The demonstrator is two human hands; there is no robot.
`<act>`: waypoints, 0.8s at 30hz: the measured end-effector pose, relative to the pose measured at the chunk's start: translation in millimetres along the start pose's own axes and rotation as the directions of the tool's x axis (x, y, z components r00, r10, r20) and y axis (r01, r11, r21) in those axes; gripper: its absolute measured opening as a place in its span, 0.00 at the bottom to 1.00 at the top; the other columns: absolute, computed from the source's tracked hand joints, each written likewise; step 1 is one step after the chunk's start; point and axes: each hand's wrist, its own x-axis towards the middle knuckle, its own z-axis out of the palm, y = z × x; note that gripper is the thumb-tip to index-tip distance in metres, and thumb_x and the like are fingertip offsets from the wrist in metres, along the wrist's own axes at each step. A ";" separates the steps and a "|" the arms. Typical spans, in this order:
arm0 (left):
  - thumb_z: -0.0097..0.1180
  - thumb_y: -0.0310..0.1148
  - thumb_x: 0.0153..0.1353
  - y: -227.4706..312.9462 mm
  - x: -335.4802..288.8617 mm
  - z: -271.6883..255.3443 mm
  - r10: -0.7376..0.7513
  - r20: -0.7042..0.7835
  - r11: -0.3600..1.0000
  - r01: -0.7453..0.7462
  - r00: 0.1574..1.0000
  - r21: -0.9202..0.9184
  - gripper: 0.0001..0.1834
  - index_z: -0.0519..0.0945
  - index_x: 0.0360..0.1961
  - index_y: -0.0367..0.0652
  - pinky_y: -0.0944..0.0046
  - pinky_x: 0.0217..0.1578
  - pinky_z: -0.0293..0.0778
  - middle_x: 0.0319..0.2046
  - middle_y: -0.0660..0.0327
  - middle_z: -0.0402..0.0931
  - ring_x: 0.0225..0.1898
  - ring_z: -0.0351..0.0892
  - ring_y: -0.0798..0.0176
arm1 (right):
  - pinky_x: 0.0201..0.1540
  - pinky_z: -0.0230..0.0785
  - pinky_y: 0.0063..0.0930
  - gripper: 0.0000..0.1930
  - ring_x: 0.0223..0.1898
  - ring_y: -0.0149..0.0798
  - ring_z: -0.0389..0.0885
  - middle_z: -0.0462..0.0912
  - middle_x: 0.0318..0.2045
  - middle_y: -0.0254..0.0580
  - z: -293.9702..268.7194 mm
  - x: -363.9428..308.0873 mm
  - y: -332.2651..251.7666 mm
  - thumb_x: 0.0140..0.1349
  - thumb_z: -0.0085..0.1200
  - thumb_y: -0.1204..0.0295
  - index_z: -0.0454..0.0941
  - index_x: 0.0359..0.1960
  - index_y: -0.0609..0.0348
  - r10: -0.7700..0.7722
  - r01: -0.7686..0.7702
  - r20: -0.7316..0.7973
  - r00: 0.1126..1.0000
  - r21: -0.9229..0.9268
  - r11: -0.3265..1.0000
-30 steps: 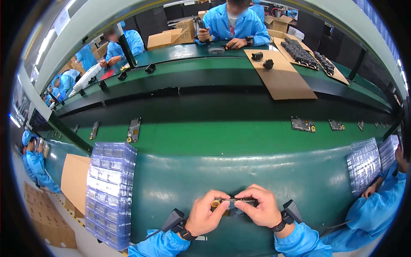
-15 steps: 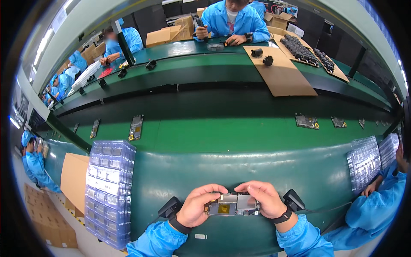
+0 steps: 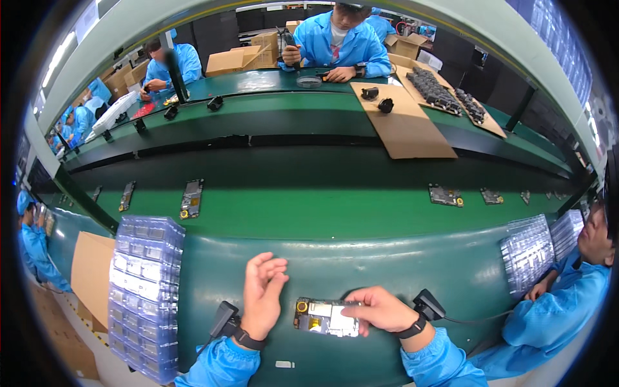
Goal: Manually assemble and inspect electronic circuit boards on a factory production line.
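Note:
My right hand [image 3: 382, 311] pinches the right end of a circuit board [image 3: 325, 317], thumb on top. The board has silver metal shields and a round yellow-ringed part at its upper left corner. Left of the board, apart from it, my left hand [image 3: 263, 298] is raised with its fingers loosely apart and nothing in it. Each wrist wears a black band with a black block and a cable. A small pale strip [image 3: 284, 364] lies on the green table [image 3: 238, 258] below my left hand.
A stack of clear plastic trays [image 3: 145, 290] stands at left beside a cardboard box [image 3: 93, 277]. Several circuit boards, including one near the left [image 3: 191, 198], lie on the green belt [image 3: 309, 213] ahead. More trays [image 3: 527, 251] and a co-worker's sleeve [image 3: 554, 316] are at right.
My left hand has let go of the board and moved up and left, opening. My right hand still holds the board, now by its right end. The whole view has shifted slightly.

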 end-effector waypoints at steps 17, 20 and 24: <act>0.52 0.20 0.66 -2.7 4.0 2.4 0.053 -0.027 0.987 -0.048 0.998 0.153 0.25 0.64 0.64 0.37 0.62 0.56 0.73 0.54 0.53 0.72 0.57 0.72 0.61 | 0.57 0.77 0.32 0.30 0.53 0.39 0.83 0.82 0.54 0.52 -11.4 57.1 7.0 0.68 0.57 0.83 0.63 0.70 0.66 -0.607 0.647 -0.312 0.731 0.034 0.762; 0.52 0.21 0.67 -3.5 2.7 0.7 0.063 -0.014 0.978 -0.059 0.998 0.199 0.25 0.64 0.64 0.37 0.62 0.55 0.75 0.56 0.50 0.73 0.58 0.73 0.60 | 0.56 0.78 0.30 0.26 0.51 0.38 0.84 0.82 0.53 0.51 -19.4 55.0 8.4 0.68 0.56 0.83 0.66 0.68 0.68 -0.545 0.621 -0.355 0.760 0.151 0.769; 0.54 0.22 0.66 -5.3 1.3 -4.1 0.052 -0.026 0.979 -0.046 0.998 0.197 0.24 0.65 0.63 0.36 0.61 0.55 0.76 0.55 0.51 0.73 0.57 0.73 0.59 | 0.52 0.77 0.36 0.30 0.51 0.45 0.82 0.80 0.56 0.47 -3.4 48.1 -0.3 0.57 0.67 0.78 0.74 0.63 0.59 -0.745 0.369 -0.340 0.574 -0.705 0.606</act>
